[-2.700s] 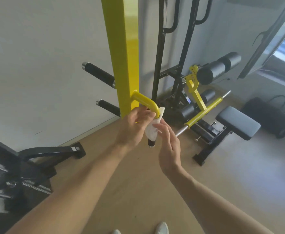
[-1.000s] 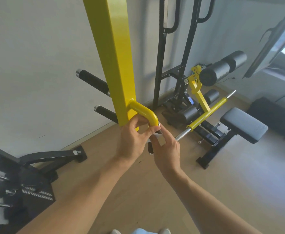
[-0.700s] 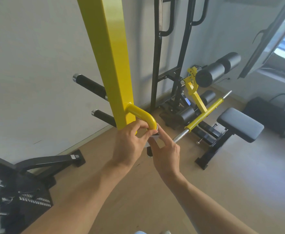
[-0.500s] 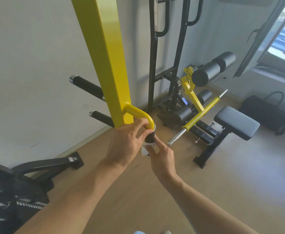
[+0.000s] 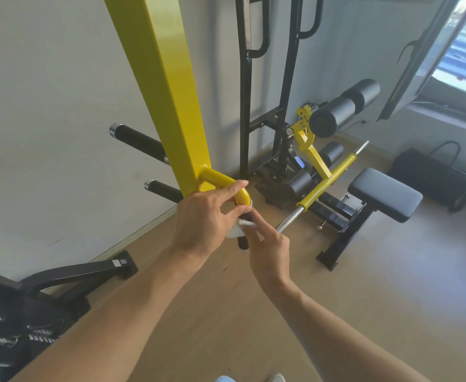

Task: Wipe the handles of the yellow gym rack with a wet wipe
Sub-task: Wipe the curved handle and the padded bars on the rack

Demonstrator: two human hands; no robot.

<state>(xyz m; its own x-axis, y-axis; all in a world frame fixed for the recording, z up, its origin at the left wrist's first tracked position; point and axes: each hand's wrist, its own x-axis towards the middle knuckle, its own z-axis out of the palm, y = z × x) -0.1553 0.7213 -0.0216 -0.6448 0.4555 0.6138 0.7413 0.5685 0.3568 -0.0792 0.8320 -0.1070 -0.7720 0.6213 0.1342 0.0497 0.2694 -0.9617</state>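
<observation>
Our left hand [image 5: 207, 216] sits against the yellow handle [image 5: 226, 183] where it bends down off the upright post [image 5: 168, 106], fingers curled, with the fingertips [image 5: 240, 210] meeting the top of the black grip [image 5: 243, 235] just under the bend. It seems to pinch one edge of the wet wipe [image 5: 238, 228] there, probably to anchor the cloth so it does not slide while the other hand works it. Our right hand [image 5: 270, 249] comes up from below with two fingers extended toward the grip, pressing or pinching the other part of the wipe against it; we cannot tell exactly how far round the grip the cloth reaches. The wipe shows only as a small white patch between the two hands, lying on the near side of the black grip, whose lower end pokes out beneath them.

Against the earliest view, the wipe then stood out as a larger white fold draped over the grip beside the bend; now it is bunched and sits lower down the grip. The right hand has dropped from beside the bend to below it, while the left has kept its place at the curve. We judge the wiping to be under way on this one handle.

Beyond the hands, a padded bench [image 5: 383, 197] stands on the wooden floor [image 5: 364, 299].
</observation>
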